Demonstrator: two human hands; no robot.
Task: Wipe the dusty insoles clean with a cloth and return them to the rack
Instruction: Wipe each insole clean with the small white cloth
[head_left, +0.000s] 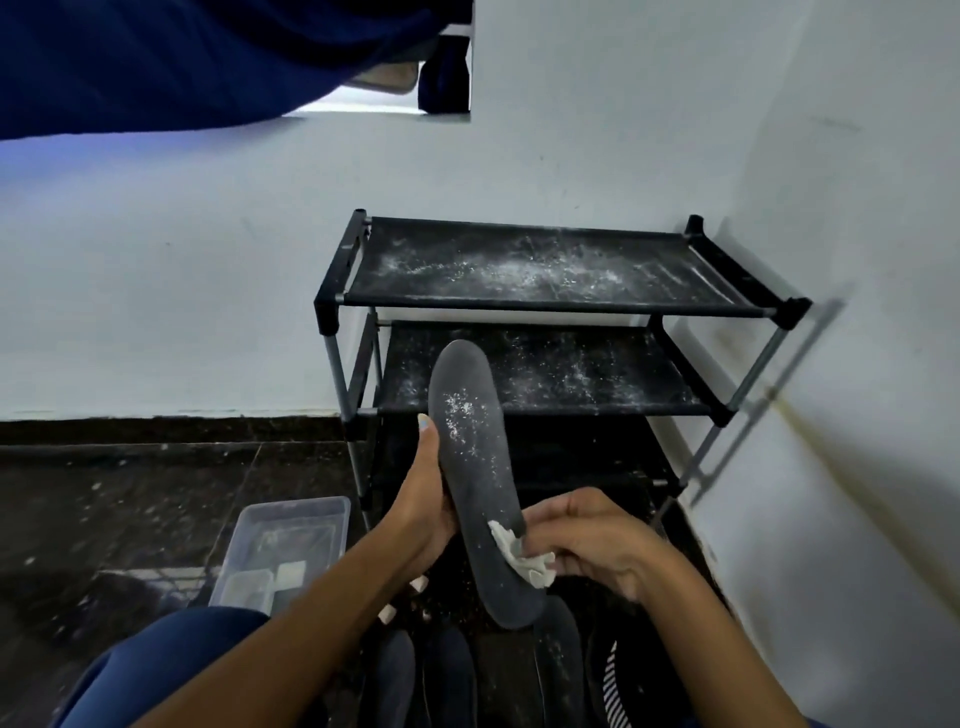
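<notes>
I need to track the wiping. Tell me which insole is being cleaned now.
The grey insole held up before the rack: left hand grips it, right hand presses a white cloth on it. Others lie below.

The insole (478, 483) is dark grey, flecked with white dust near its toe half. The cloth (522, 558) is white. The shoe rack (545, 306) has black fabric shelves speckled white and grey metal posts. The storage box (291, 545) is clear plastic. The floor (130, 509) is black, the wall (182, 291) pale grey-white.
</notes>
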